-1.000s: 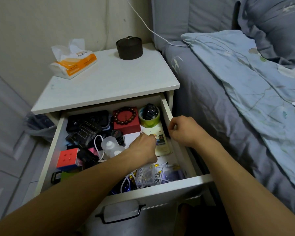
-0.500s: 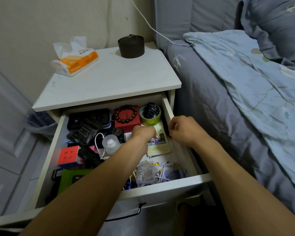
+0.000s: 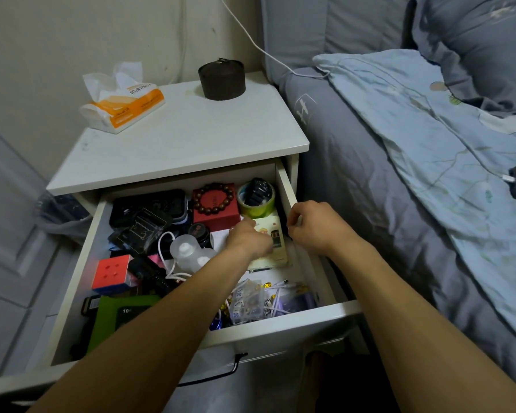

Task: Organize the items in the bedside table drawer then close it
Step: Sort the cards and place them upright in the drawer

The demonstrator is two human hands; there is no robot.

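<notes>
Seen from above: white bedside table (image 3: 176, 144) beside a bed (image 3: 385, 189) with grey-blue bedding, its top drawer (image 3: 283, 320) pulled wide open and crowded with small things. Both bare forearms reaching in from the bottom edge.

Left hand (image 3: 248, 238) down inside the drawer, right of centre, fingers curled over a pale illustrated card (image 3: 273, 234) that lies flat near the right wall; whether pinching the card or only resting on it, cannot tell, fingertips hidden under the knuckles. Right hand (image 3: 313, 226) just beside it, fingers curled around the top edge of the drawer's right side wall.

Along the back of the drawer, left to right: black case (image 3: 149, 204), red box (image 3: 216, 208) with a ring of brown beads (image 3: 213, 198) lying on top, green tape roll (image 3: 255, 204) with a dark object tucked in its hole. Mid-drawer: clear plastic bottle (image 3: 188, 251), white cable (image 3: 164, 248) looped around it. At left, puzzle cube (image 3: 112, 274), red face up. Front left, green packet (image 3: 119, 311), partly under the left forearm. Front right, loose clutter of clear bags and small white pieces, too jumbled to name.

On the tabletop: orange-and-white tissue pack (image 3: 122, 105) at back left, dark round lidded container (image 3: 221, 80) at back right.
</notes>
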